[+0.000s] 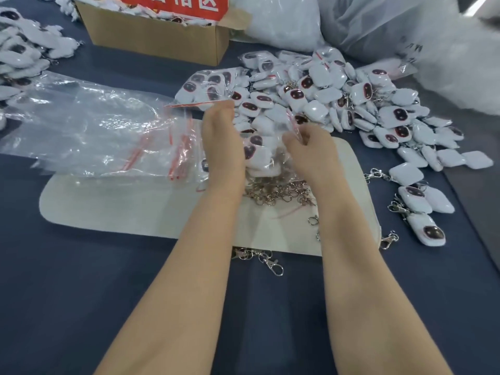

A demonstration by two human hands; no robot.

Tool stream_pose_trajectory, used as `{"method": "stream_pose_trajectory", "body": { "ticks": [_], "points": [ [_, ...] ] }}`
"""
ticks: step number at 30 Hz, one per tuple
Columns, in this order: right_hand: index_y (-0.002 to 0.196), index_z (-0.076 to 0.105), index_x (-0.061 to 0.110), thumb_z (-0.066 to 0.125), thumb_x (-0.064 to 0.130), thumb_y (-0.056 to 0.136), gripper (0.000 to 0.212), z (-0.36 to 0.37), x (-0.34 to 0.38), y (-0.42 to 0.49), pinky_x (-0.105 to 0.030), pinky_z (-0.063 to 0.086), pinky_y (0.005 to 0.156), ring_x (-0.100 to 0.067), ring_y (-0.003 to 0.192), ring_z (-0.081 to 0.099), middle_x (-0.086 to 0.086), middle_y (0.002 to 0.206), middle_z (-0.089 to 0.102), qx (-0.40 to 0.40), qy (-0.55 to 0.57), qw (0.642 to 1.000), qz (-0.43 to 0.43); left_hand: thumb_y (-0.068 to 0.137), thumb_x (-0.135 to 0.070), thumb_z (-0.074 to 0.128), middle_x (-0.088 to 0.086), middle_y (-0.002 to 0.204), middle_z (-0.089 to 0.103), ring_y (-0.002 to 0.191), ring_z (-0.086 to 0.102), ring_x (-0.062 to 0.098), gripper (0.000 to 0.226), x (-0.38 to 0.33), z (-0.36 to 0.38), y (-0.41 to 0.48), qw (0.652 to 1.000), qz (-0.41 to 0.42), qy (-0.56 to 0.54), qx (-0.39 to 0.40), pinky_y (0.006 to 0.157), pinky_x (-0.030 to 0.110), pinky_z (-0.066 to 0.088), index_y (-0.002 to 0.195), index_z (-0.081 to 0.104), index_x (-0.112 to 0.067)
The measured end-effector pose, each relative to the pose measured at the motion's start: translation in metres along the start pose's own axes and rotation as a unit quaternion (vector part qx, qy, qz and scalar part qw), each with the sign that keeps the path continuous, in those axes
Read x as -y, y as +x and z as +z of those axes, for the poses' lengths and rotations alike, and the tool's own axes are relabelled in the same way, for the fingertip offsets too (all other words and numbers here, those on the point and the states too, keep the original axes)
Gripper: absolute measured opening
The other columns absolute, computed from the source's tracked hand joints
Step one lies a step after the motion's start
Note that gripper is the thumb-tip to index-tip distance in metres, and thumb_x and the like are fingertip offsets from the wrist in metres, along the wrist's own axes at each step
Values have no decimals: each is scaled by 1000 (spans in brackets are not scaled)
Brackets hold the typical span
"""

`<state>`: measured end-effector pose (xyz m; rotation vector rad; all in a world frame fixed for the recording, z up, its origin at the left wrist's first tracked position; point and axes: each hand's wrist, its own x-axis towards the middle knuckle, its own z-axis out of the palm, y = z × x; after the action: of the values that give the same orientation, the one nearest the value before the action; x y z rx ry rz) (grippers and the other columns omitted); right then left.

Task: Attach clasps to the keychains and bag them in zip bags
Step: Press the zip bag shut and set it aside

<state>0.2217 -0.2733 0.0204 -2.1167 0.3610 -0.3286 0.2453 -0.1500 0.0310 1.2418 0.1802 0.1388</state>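
Between my two hands a clear zip bag [266, 155] holds several white keychains with dark red oval faces. My left hand [223, 142] holds the bag's left side, fingers hidden behind it. At the bag's red zip strip, my right hand [308, 150] pinches the upper right edge. Loose silver clasps [278, 193] lie in a heap just below the bag on a pale mat [113, 207]. A big pile of loose keychains [359, 104] spreads behind and to the right. Empty zip bags [113, 136] with red strips lie to the left.
A filled zip bag [209, 86] lies behind my left hand. An open cardboard box [159, 36] stands at the back, large plastic sacks [378, 25] at the back right. Three clasped keychains [418, 204] lie at the right, and stray clasps [267, 259] near the mat's front edge.
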Motion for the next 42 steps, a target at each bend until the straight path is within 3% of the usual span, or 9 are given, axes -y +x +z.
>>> {"method": "stream_pose_trajectory", "body": {
  "ticks": [4, 6, 10, 15, 20, 27, 35, 39, 42],
  "points": [
    [87, 49, 24, 48, 22, 100, 12, 7, 4, -1, -16, 49, 77, -18, 83, 62, 4, 90, 65, -17, 91, 995, -44, 90, -6, 44, -9, 97, 59, 87, 54, -2, 19, 3, -8, -1, 987, 110, 102, -52, 74, 4, 39, 96, 56, -18],
    [85, 48, 24, 45, 21, 101, 16, 6, 8, -1, -32, 54, 75, -17, 84, 67, 4, 93, 71, -18, 193, 981, -12, 90, -8, 46, -6, 111, 56, 99, 49, 0, 20, 9, -12, 0, 970, 140, 194, -40, 76, 0, 33, 103, 53, -20],
    [95, 52, 12, 41, 20, 103, 16, -4, 5, 2, -31, 57, 68, -15, 78, 71, -1, 86, 74, -16, 401, 915, 33, 92, -16, 53, -3, 129, 49, 114, 45, 7, 36, 14, -14, 5, 961, 121, 248, -10, 90, 11, 33, 127, 48, -15],
    [106, 62, 12, 44, 19, 103, 20, -15, -5, 8, -34, 58, 76, -14, 83, 72, 1, 88, 75, -46, 541, 834, 101, 88, -41, 62, -10, 117, 50, 94, 56, 1, 60, 9, -11, 0, 970, 43, 220, 95, 75, 12, 45, 138, 39, -17],
    [105, 64, 5, 44, 19, 102, 25, -16, -13, 11, -38, 54, 92, -19, 97, 69, -5, 102, 72, -27, 622, 772, 126, 80, -31, 69, -2, 88, 74, 81, 71, 13, 33, 6, -9, -1, 948, -139, 52, 282, 78, 28, 58, 103, 59, -10],
    [121, 60, 10, 50, 31, 99, 32, -17, -10, 14, -51, 50, 96, -28, 108, 67, -11, 113, 70, 46, 688, 711, 136, 81, -14, 69, 2, 89, 73, 70, 68, 11, 28, 11, -10, 1, 942, -214, -58, 253, 64, 24, 58, 107, 60, -11],
    [116, 61, 13, 48, 36, 99, 32, -7, -2, 9, -33, 57, 71, -25, 93, 71, -11, 106, 72, 143, 635, 750, 118, 89, -16, 62, -2, 81, 73, 69, 69, 10, 14, 15, -5, 5, 952, -200, -129, 193, 57, 21, 53, 102, 64, -13],
    [129, 54, 1, 64, 14, 86, 46, 2, -2, 8, -31, 57, 61, -23, 82, 68, -14, 105, 69, 66, 543, 829, 113, 88, -7, 60, 1, 79, 71, 71, 65, 12, 9, 18, -2, 7, 959, -186, -115, 182, 60, 23, 54, 95, 63, -12],
    [127, 56, -1, 60, 9, 91, 38, 4, -8, 13, -27, 53, 54, -18, 70, 69, -10, 94, 69, 17, 533, 837, 121, 87, -4, 57, 3, 76, 68, 71, 62, 14, 9, 20, 0, 9, 961, -183, -100, 183, 57, 23, 52, 90, 60, -12]
  ]
}}
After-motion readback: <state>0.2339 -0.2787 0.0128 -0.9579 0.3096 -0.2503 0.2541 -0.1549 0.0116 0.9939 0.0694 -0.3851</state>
